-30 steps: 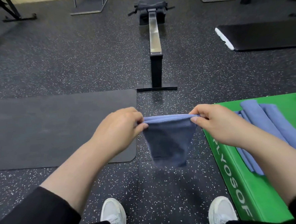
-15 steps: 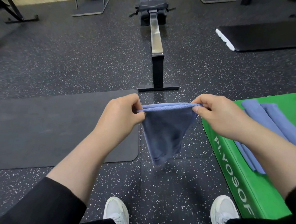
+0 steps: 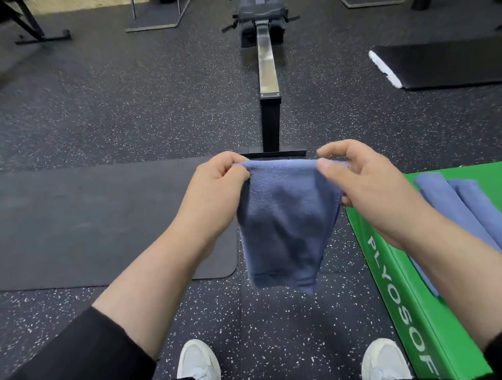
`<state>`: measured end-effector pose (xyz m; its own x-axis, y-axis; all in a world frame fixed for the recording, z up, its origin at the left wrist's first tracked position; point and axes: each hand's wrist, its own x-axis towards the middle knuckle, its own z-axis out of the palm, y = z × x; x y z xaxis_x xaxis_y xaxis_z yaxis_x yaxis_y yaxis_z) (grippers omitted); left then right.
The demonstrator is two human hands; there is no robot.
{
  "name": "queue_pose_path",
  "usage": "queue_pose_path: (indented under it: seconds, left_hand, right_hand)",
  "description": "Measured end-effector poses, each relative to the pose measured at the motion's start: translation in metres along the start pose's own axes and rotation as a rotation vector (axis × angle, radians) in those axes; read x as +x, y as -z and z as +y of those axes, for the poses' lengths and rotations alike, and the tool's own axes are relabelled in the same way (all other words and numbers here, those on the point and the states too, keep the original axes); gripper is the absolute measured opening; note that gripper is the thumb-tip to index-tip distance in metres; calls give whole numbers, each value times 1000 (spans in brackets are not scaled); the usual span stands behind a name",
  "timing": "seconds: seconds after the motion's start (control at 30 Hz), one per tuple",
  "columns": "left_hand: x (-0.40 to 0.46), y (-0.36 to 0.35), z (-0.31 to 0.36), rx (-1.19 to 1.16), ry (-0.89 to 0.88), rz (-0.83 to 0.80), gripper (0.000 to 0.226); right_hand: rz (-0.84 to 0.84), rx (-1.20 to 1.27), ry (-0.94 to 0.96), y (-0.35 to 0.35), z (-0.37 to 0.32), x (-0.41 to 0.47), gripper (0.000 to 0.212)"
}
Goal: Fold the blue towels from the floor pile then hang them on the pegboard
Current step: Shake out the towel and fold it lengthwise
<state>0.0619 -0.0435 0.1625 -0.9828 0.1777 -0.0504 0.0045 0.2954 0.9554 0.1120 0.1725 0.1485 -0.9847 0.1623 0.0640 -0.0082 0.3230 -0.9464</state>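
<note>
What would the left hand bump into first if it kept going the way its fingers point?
Probably the right hand. The left hand points across the hanging blue terry towel they both pinch, though depth is hard to judge.

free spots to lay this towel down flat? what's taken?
Bare green box top between its front edge and the folded towels; black mat beside the left hand. Both hands, right hand, hold the blue towel. Crowded: box's right part.
</note>
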Motion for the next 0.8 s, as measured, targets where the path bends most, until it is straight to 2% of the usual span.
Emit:
queue_pose_path:
  seconds: [0.07,0.13,0.17,0.23,0.3,0.37,0.4,0.47,0.57,0.63,0.67,0.73,0.8]
  left_hand:
    - [1,-1,1,6,-3,13,18]
    - [2,0,1,46,-7,34,22]
    - [2,0,1,61,-15,32,22]
    - [0,2,-2,99,-50,-47,17]
    - [1,2,-6,204,-101,-137,28]
    - [1,-2,-9,274,-123,-133,13]
    - [3,-4,-12,297,-129,-110,13]
    - [5,-9,-14,292,-93,-99,18]
    - [4,-17,-12,311,-7,-173,41]
    - [3,-24,-12,423,-18,-162,15]
    - [3,-27,-12,445,-3,-132,19]
    - [3,-30,-13,348,106,-115,29]
    - [2,-34,-9,122,230,-122,22]
  right_hand:
    - [-34,-71,-12,0,1,3,26]
    - [-31,-195,12,-2,2,5,7]
    - [-21,-238,30,-3,2,6,6]
    - [-10,-252,57,-7,1,7,7]
    - [-6,-219,67,-9,-2,8,6]
    - [21,-257,61,-11,-1,9,6]
    - [42,-300,60,-12,-1,10,7]
    - [77,-384,56,-15,2,10,11]
    - [83,-446,56,-19,2,11,10]
    - [66,-472,59,-22,0,11,8]
    - [61,-491,63,-24,-2,10,8]
    - [61,-529,70,-27,-3,10,8]
    - [59,-559,75,-31,-4,9,10]
